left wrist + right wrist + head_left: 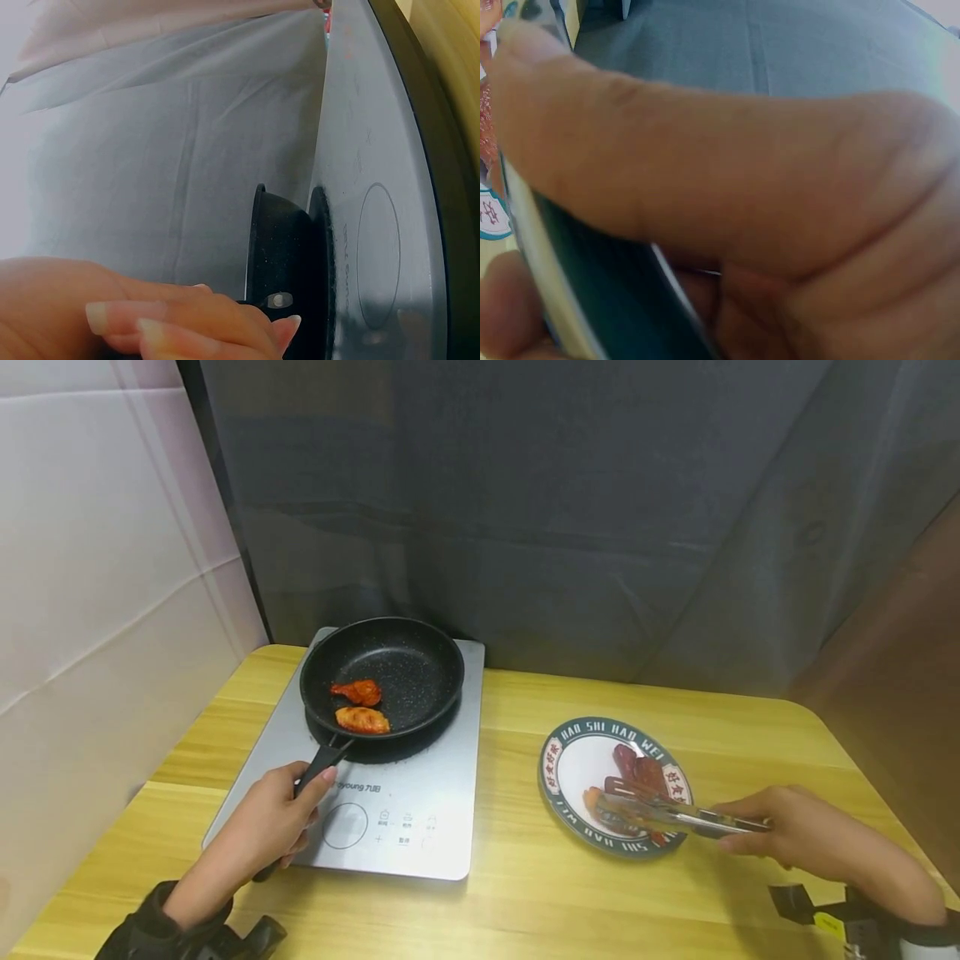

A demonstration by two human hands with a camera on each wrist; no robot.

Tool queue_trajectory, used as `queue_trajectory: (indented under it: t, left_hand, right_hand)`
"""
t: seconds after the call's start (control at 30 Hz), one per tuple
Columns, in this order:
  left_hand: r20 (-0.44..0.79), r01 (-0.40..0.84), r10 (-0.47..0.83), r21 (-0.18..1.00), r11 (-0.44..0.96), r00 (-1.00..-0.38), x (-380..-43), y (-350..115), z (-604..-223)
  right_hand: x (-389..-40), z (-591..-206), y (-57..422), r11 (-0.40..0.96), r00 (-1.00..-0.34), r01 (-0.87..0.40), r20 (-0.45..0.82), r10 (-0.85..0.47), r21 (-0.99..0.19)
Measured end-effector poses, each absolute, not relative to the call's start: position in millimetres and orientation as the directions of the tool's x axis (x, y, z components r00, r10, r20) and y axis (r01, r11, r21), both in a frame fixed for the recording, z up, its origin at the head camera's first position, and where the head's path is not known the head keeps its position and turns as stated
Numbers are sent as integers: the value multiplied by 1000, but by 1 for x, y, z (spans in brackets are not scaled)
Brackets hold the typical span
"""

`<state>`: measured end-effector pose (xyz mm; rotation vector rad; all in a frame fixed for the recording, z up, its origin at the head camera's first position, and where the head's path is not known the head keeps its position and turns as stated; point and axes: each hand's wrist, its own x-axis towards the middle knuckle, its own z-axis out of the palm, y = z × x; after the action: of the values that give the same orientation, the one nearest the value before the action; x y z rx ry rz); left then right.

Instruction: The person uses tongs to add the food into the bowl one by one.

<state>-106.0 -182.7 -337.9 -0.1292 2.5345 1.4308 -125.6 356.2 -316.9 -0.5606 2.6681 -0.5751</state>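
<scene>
My left hand (273, 817) grips the black handle (324, 762) of a frying pan (412, 681). A small red drumstick-shaped piece of meat (362, 692) and a browned chicken wing (363, 720) lie in the pan's near left part. On the right, my right hand (798, 828) holds metal tongs (693, 818), their tips low over a round plate (552, 777) with a dark lettered rim. An orange piece of food (592, 799) shows at the tips. Dark red meat pieces (625, 760) lie behind them, partly covered. In the right wrist view, the thumb (705, 157) hides much of the tongs.
The pan sits on a silver induction cooktop (427, 810) with a touch panel at its front. Both cooktop and plate stand on a wooden table (517, 893). A dark cloth (525, 527) hangs behind, and a pale cloth wall (97, 543) borders the left side.
</scene>
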Motion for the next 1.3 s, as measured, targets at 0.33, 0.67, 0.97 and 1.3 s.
queue_trajectory:
  t: [0.33, 0.67, 0.97, 1.3]
  left_hand:
    - [-233, -181, 39, 837, 516, -972, -107, -183, -338]
    - [-231, -178, 40, 840, 513, -972, -106, -183, -339]
    - [-224, -170, 43, 839, 518, -974, -106, -182, -336]
    - [-214, -159, 44, 833, 531, -976, -107, -183, -337]
  right_hand:
    - [-128, -316, 353, 860, -874, -309, -235, -425, -405]
    - [-126, -316, 346, 864, -885, -417, -90, -457, -282]
    - [-129, -315, 340, 817, -845, -526, 32, -534, -238]
    - [-135, -308, 321, 780, -806, -592, 148, -573, -203]
